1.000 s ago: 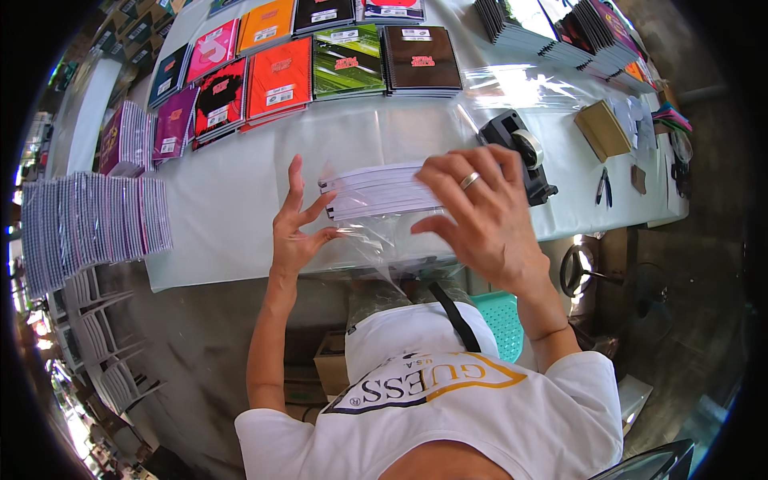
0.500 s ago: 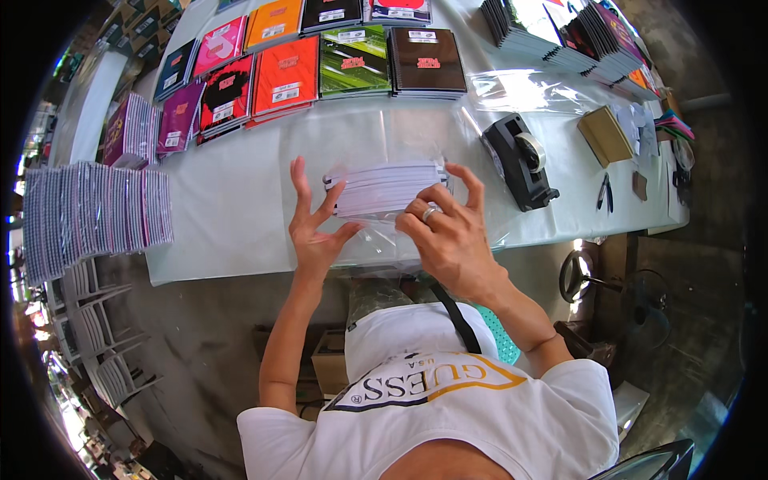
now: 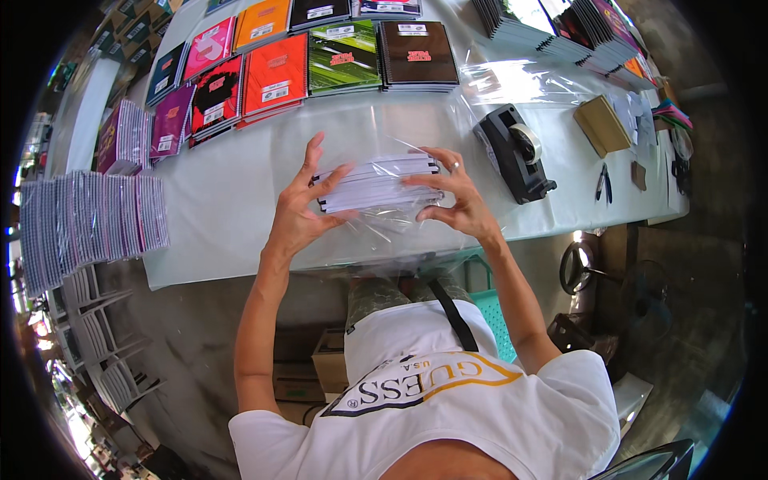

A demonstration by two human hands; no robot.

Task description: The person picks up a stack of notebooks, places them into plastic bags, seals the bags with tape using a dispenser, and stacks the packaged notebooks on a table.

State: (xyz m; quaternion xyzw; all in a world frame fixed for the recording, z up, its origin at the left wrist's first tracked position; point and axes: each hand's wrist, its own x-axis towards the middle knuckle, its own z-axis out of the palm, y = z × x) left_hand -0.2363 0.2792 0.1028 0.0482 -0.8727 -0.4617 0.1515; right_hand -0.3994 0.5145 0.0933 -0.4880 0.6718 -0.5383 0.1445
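A stack of notebooks (image 3: pixel 376 186) in loose clear plastic film stands on the table's near side, its white page edges facing up toward me. My left hand (image 3: pixel 302 204) grips the left end, thumb on the near side and fingers curled over the far side. At the right end my right hand (image 3: pixel 460 194), with a ring, clasps the stack through the film. Wrinkled film (image 3: pixel 392 226) hangs over the near side, toward the table's edge.
Piles of colourful spiral notebooks (image 3: pixel 274 76) line the table's far side. A black tape dispenser (image 3: pixel 514 156) stands to the right, with a tan block (image 3: pixel 602 126) and pliers-like tool (image 3: pixel 604 184) beyond. Tall wrapped notebook stacks (image 3: pixel 96 224) are at the left edge.
My right hand has moved from the stack's near right corner to clasp its right end. The left hand has closed in on the left end. The view has shifted slightly.
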